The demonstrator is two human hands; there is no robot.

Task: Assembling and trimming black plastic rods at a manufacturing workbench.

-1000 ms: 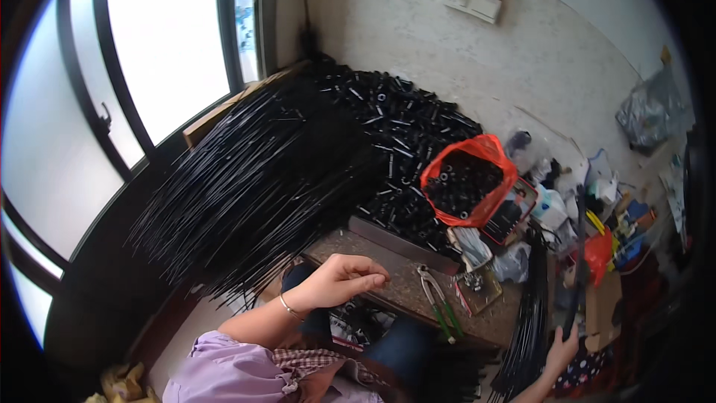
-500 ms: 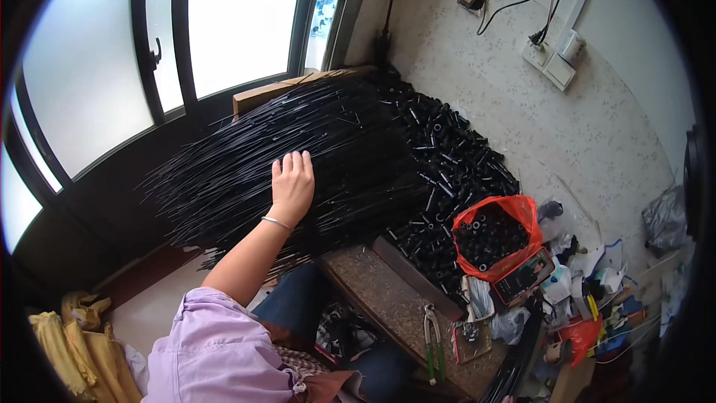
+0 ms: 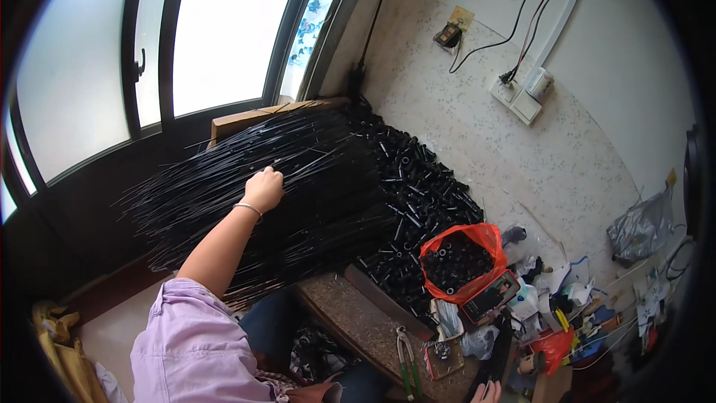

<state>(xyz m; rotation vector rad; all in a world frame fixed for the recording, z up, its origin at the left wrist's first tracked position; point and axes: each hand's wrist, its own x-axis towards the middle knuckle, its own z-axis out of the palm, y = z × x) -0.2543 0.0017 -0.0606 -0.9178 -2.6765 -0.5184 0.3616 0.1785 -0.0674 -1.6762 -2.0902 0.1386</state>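
Observation:
My left hand [image 3: 264, 189], with a bangle at the wrist, reaches over a wide heap of thin black rods [image 3: 216, 179]. Its fingers are closed on some of the rods, a few of which slant up to the right from the fist. At the bottom edge only some fingers of my right hand [image 3: 488, 392] show, curled together beside a dark strip-like bundle; what they hold is hidden. To the right of the rods lies a pile of short black tubular pieces [image 3: 418, 172]. A red plastic bag [image 3: 488, 237] filled with small black pieces sits against that pile.
Pliers with green handles [image 3: 406, 362] lie on the worn brown bench [image 3: 339, 306], near a dark bar [image 3: 388, 301]. A phone [image 3: 490, 297] rests by the bag. Clutter with a grey plastic bag [image 3: 641, 227] fills the right. A wooden board [image 3: 246, 118] stands behind the rods.
My left hand has gone from spread flat on the rods to closed on some of them. The view has shifted right, and fingers of my right hand show more at the bottom edge.

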